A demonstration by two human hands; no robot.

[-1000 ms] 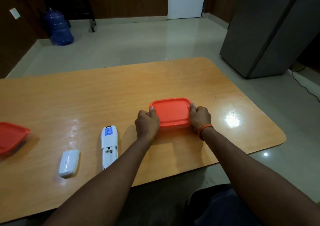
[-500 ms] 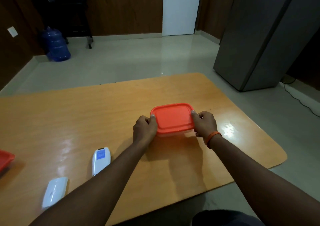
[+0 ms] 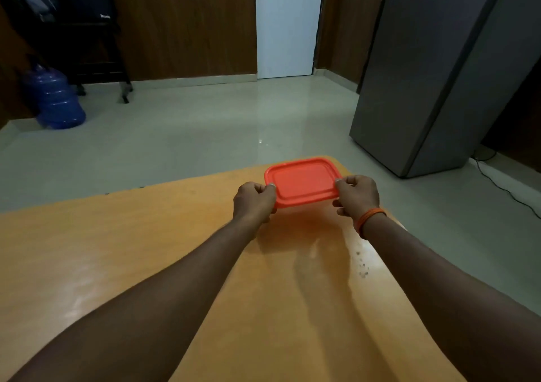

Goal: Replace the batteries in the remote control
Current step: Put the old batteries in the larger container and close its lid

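Orange-lidded container [image 3: 301, 181]: being held at both short ends, near the far right corner of the desk [image 3: 117, 264]; whether resting on it or lifted just clear, not possible to tell.

Left hand [image 3: 254, 201]: curling closed on the left edge of the lid, thumb on top at the rim, fingers tucked under.

Right hand [image 3: 355, 195]: gripping the right edge the same way, thumb on the rim; orange band [image 3: 369, 217] circling the wrist.

Two-sided grip: probably serving to steady the container and pry the lid up evenly, likely to reach batteries stored inside; contents hidden under the opaque lid.

Remote control: lying outside the present view; position not determinable.

Desk: showing glossy wood, carrying nothing else visible.

Background: grey cabinet [image 3: 439, 74] standing right, blue water jug [image 3: 55, 100] standing far left on the floor.
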